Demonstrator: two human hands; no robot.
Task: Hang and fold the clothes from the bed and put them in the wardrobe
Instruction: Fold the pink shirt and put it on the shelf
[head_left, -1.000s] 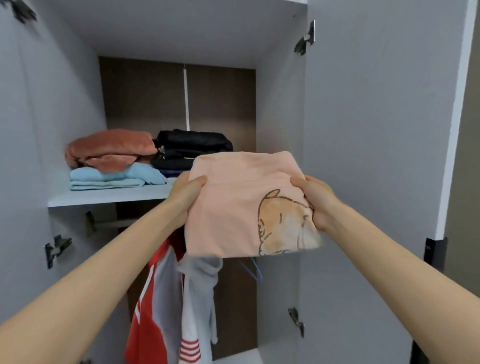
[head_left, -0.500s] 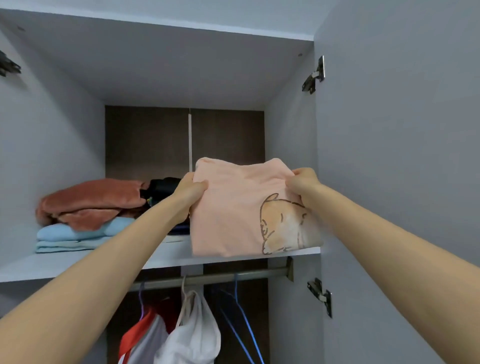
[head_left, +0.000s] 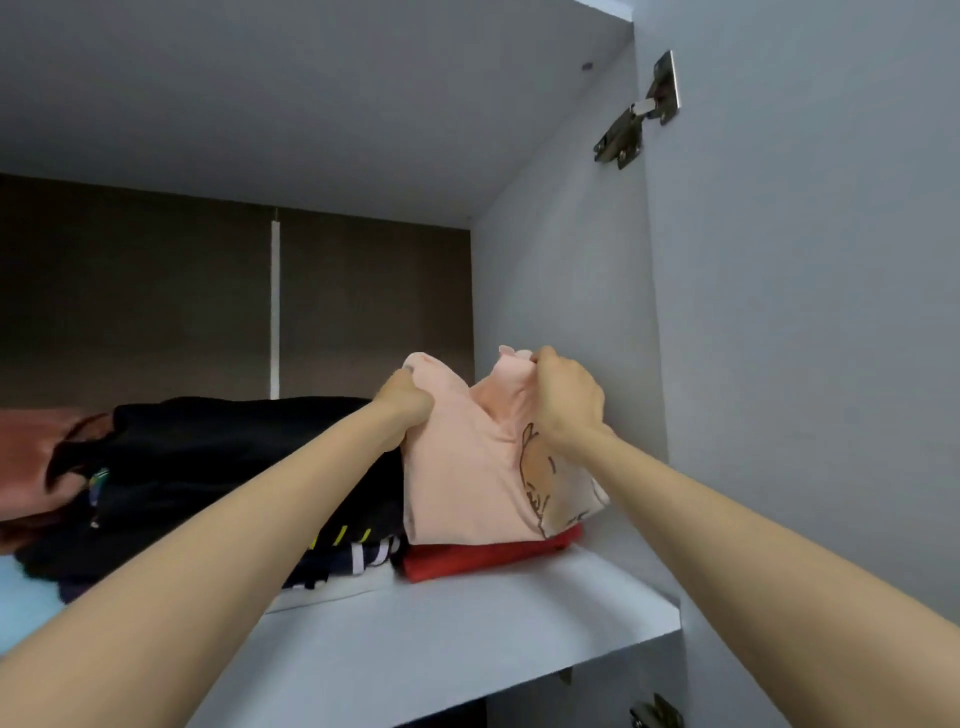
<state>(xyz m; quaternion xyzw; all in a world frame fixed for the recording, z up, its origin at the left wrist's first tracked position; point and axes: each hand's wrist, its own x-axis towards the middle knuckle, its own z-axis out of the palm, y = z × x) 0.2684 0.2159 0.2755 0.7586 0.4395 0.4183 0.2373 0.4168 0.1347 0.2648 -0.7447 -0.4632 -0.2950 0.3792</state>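
Grips folded peach T-shirt (head_left: 467, 483) with left hand (head_left: 405, 402) and right hand (head_left: 569, 400), atop red garment (head_left: 478, 558) on wardrobe shelf (head_left: 441, 634); release pending

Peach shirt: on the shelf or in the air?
On the shelf: the folded peach shirt lies on a red garment there; left hand and right hand grip its raised far edge.

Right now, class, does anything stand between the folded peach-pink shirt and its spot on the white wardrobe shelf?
Nothing visible does. The peach-pink shirt, gripped by the left hand and right hand, sits on a folded red garment on the white shelf, beside black clothes.
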